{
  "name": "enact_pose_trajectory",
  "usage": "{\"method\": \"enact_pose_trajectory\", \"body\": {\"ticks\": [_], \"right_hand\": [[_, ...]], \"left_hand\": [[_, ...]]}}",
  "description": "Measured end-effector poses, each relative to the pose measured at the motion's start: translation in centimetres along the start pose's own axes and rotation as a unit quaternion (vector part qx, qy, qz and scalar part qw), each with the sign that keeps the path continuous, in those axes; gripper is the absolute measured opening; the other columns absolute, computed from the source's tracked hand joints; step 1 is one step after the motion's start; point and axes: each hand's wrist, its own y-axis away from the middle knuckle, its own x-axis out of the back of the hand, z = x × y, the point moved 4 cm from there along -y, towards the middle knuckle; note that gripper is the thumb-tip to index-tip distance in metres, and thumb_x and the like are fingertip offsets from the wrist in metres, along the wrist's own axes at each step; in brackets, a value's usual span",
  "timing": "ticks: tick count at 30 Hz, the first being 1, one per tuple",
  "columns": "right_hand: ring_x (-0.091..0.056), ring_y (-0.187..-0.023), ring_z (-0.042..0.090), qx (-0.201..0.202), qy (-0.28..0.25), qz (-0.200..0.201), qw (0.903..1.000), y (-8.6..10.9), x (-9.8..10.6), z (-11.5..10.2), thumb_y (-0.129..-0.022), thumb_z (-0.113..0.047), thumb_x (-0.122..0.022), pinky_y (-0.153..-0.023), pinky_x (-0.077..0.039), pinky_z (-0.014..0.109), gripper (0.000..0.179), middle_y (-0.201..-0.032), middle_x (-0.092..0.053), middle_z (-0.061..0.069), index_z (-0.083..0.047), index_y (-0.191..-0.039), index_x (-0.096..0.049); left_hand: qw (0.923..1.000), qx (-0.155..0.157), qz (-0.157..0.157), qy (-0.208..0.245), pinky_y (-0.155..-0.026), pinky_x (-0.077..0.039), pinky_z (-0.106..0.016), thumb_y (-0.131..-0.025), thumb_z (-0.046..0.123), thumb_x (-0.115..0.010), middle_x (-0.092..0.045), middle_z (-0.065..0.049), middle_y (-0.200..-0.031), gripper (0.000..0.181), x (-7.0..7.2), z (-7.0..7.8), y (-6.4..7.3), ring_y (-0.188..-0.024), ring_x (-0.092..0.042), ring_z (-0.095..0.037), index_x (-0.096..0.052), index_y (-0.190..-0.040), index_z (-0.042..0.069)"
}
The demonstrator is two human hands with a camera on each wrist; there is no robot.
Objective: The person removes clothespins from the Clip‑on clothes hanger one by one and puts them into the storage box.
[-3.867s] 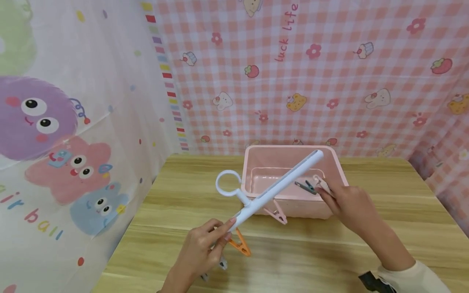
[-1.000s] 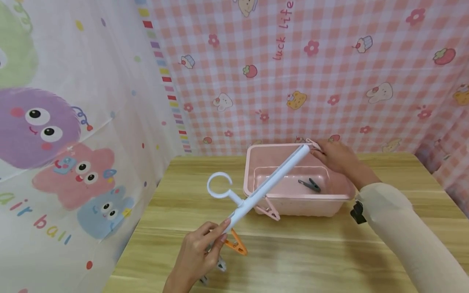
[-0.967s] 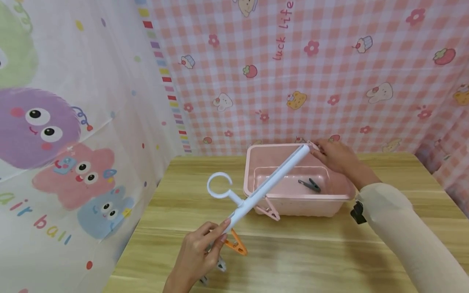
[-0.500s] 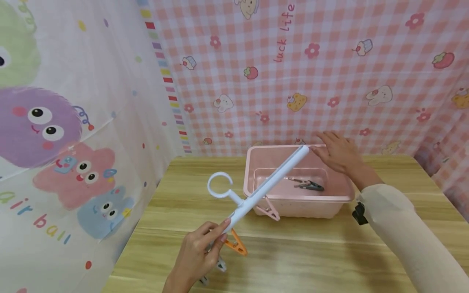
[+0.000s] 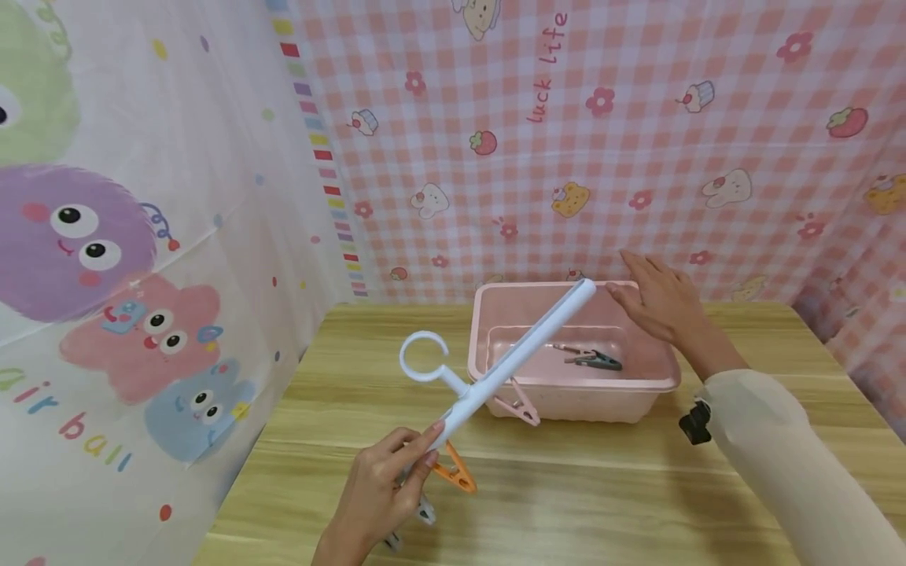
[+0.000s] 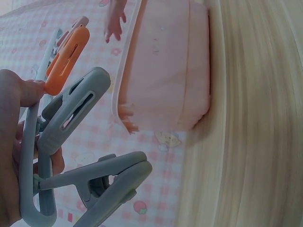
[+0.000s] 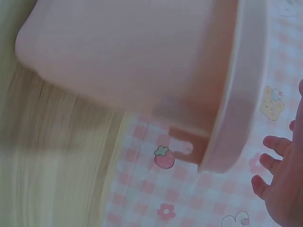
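Note:
A light blue clip hanger (image 5: 520,355) with a hook ring slants up over the bin, and my left hand (image 5: 380,489) grips its lower end between thumb and fingers. From its bar hang an orange clip (image 5: 458,470), a pink clip (image 5: 522,409) and two grey clips (image 6: 75,109). My right hand (image 5: 658,299), fingers spread and nothing in them, is held over the far right corner of the pink bin (image 5: 580,384), beside the hanger's upper end. On the bin's floor, a dark grey-green clip (image 5: 602,361) lies against a pinkish one.
The bin stands toward the back of the wooden table (image 5: 340,440), in front of a pink checked cloth (image 5: 425,236). Another printed cloth (image 5: 233,157) hangs along the left side. A black strap piece (image 5: 697,424) sticks out at my right sleeve.
My right hand has moved from the bin's front right to its far right corner and let go of the pink clip, which now lies inside the bin. The left hand has hardly moved.

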Motion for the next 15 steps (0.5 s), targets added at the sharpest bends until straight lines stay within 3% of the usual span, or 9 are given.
{"method": "enact_pose_trajectory", "body": {"ticks": [9,15], "right_hand": [[-0.024,-0.151,0.050,0.026,-0.040,0.032,0.9983,2.7,0.4,-0.8,-0.105,-0.051,-0.043,-0.116,-0.017,0.075,0.074,-0.165,-0.029,0.024,-0.010,-0.163,-0.021],[-0.040,-0.143,0.051,0.113,-0.044,0.093,0.9883,5.8,0.3,-2.6,-0.103,-0.037,-0.052,-0.109,-0.032,0.074,0.062,-0.155,-0.046,0.026,-0.006,-0.155,-0.039]], "left_hand": [[0.9999,-0.012,0.008,0.001,-0.050,-0.031,-0.002,-0.080,-0.005,-0.078,-0.070,-0.002,-0.086,0.052,0.0,0.0,-0.3,-0.059,-0.043,0.005,-0.070,-0.130,0.009],[0.9999,-0.011,0.006,0.004,-0.050,-0.031,-0.002,-0.081,-0.005,-0.078,-0.070,-0.002,-0.086,0.052,-0.1,0.1,-0.4,-0.059,-0.042,0.005,-0.070,-0.130,0.009]]}}
